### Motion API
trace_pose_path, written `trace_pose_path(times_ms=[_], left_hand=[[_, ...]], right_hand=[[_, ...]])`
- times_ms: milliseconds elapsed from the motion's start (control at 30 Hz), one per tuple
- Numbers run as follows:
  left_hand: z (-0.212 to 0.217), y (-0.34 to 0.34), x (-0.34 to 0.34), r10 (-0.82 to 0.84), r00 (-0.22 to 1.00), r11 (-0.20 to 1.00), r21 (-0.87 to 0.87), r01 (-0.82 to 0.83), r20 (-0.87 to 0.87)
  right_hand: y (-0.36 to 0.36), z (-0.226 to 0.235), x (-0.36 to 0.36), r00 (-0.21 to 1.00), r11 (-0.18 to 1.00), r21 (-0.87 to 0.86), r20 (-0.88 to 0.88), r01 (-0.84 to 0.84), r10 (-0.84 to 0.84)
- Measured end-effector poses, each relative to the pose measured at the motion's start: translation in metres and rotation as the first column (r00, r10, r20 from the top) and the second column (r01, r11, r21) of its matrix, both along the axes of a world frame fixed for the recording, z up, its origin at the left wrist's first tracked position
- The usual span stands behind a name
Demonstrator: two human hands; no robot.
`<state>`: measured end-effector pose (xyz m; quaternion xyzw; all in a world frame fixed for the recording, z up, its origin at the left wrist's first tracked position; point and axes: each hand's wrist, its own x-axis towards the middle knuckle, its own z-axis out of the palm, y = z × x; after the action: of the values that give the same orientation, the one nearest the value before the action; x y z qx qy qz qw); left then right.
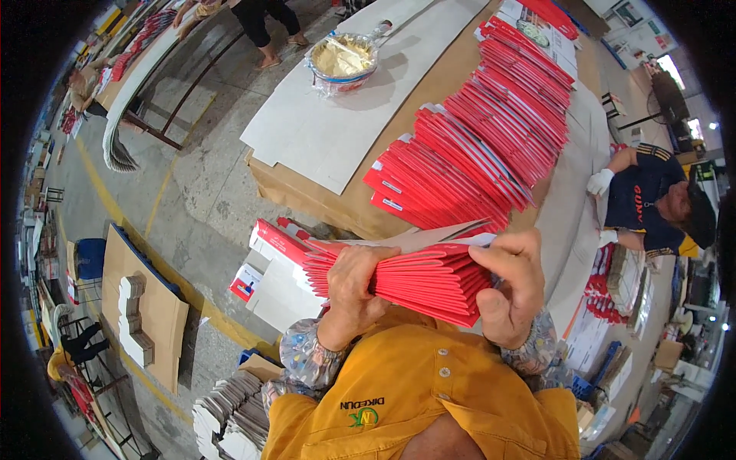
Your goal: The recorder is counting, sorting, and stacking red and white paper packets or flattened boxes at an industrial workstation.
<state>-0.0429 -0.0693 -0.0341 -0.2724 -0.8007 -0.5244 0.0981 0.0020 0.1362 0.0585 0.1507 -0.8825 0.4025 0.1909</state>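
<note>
I hold a thick stack of red folded card sleeves (429, 282) in front of my chest, their folded edges fanned out toward me. My left hand (354, 287) is closed round the stack's left end, thumb side on top. At the right end, my right hand (515, 287) has its index finger on the pale upper sheet and its thumb by the fanned edges, with the stack's corner between them. A grey-white card flap (441, 236) rises from the top of the stack. Beyond it, long overlapping rows of similar red sleeves (452, 172) lie on the brown-covered table (295, 192).
A plastic-lined bowl of cream-coloured paste (343, 60) with a brush stands on a pale card sheet (307, 130). Red and white boxes (280, 241) lie just left of my stack. A co-worker in a dark shirt (648, 192) and white gloves is at the right. Stacked grey card (230, 414) sits lower left.
</note>
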Motion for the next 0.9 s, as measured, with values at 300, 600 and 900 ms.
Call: trace_pose_path(times_ms=[300,600,900], left_hand=[[-0.005,-0.006,0.003,0.021,1.000,1.000,0.006,-0.021,0.008],[-0.007,-0.013,0.002,-0.032,0.998,0.998,0.043,0.034,-0.045],[0.003,-0.027,0.004,-0.180,0.976,0.980,0.062,0.188,-0.126]], right_hand=[[-0.008,-0.006,0.001,1.000,1.000,-0.008,-0.016,0.002,-0.003],[-0.007,0.012,-0.010,0.983,0.989,-0.134,0.182,0.060,-0.035],[0.016,0.038,-0.035,0.836,0.980,0.107,0.542,-0.168,0.084]])
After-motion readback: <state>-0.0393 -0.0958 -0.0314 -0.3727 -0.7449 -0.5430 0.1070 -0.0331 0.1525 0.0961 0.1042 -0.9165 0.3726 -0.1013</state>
